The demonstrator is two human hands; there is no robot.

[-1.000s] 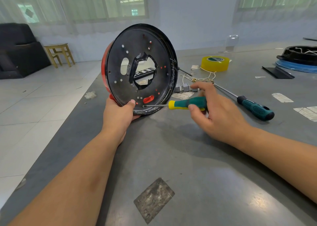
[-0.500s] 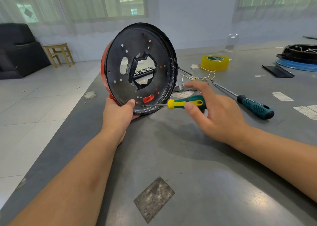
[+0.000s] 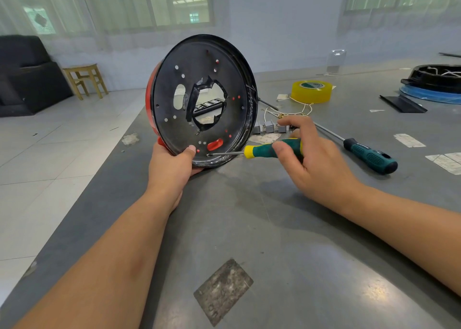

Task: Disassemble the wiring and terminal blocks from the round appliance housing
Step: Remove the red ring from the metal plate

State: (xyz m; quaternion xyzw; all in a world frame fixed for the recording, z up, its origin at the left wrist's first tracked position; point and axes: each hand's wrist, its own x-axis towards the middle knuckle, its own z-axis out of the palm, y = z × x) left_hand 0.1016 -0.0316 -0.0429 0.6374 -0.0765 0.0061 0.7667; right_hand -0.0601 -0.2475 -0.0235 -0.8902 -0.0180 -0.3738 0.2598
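Observation:
The round appliance housing [image 3: 172, 119], black inside with a red outer shell, stands on edge on the grey table [image 3: 274, 241]. My left hand [image 3: 172, 164] grips its lower rim, thumb on the inner face. My right hand [image 3: 314, 161] pinches the green-and-yellow handle of a small screwdriver [image 3: 262, 151]; the tip rests at the housing's lower inner rim, near a red slot. Behind the housing lie loose white wires [image 3: 287, 112] and several small grey terminal blocks [image 3: 269, 127].
A longer screwdriver with a dark teal handle [image 3: 369, 157] lies right of my hand. A yellow tape roll [image 3: 311, 91] and another black housing on a blue ring [image 3: 434, 84] sit farther back. Paper scraps dot the table's right side. The table's left edge drops to the floor.
My right hand has shifted its fingers along the screwdriver handle, which stays at the lower rim. The housing and my left hand have barely moved.

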